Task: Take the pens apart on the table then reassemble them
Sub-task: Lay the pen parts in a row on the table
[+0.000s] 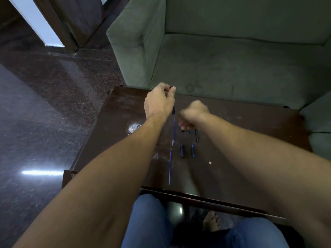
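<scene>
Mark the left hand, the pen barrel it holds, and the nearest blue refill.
left hand [159, 102]: head view, back of hand.
pen barrel [173, 110]: head view, lower end below fingers.
blue refill [170, 167]: head view, mid-shaft.

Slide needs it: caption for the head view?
Left hand grips a pen barrel; blurred right hand near loose pen parts on the table.

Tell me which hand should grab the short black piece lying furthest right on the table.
Probably the right hand: it hovers beside that piece, while the left hand grips a pen barrel farther back. The right hand is blurred, so its grip is unclear.
</scene>
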